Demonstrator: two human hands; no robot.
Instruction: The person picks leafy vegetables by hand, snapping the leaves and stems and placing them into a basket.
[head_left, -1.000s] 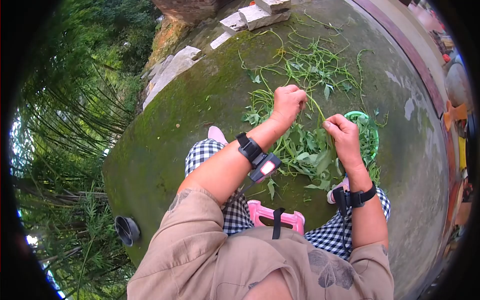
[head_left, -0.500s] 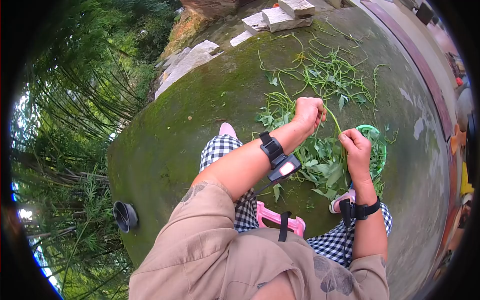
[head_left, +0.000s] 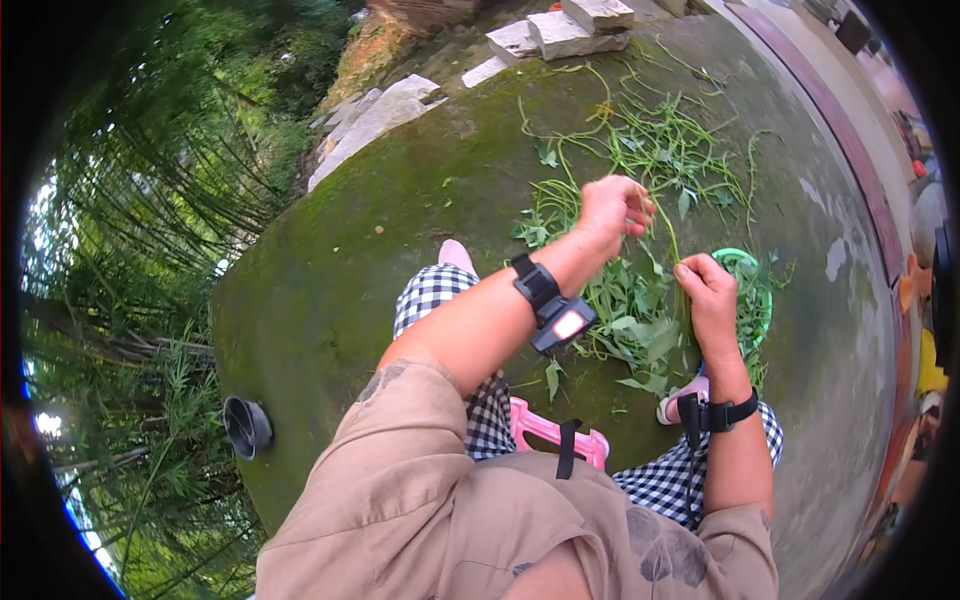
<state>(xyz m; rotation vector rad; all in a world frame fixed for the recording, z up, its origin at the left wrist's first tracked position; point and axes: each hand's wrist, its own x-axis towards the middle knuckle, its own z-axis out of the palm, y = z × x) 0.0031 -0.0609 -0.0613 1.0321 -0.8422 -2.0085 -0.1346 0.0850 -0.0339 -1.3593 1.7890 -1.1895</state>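
Observation:
A leafy green stem (head_left: pixel 670 226) stretches between my two hands. At its upper end my left hand (head_left: pixel 612 212) has curled fingers closed on the stem, slightly blurred. Lower down, my right hand (head_left: pixel 709 298) pinches the same stem between thumb and fingers, with leaves hanging below it. Beneath the hands lies a pile of leafy greens (head_left: pixel 630 310) on the mossy ground. Just right of my right hand stands a green-rimmed basket (head_left: pixel 768 300) with greens in it, partly hidden.
Bare long stems (head_left: pixel 665 150) lie scattered ahead of the pile. A pink stool (head_left: pixel 540 428) is between my legs. A dark bowl (head_left: pixel 248 428) sits at the left ground edge, beside bamboo (head_left: pixel 150 350). Stone slabs (head_left: pixel 575 35) lie at the far edge.
My left hand has shifted slightly up, and its fingers look looser. The right hand has barely moved, still pinching the stem.

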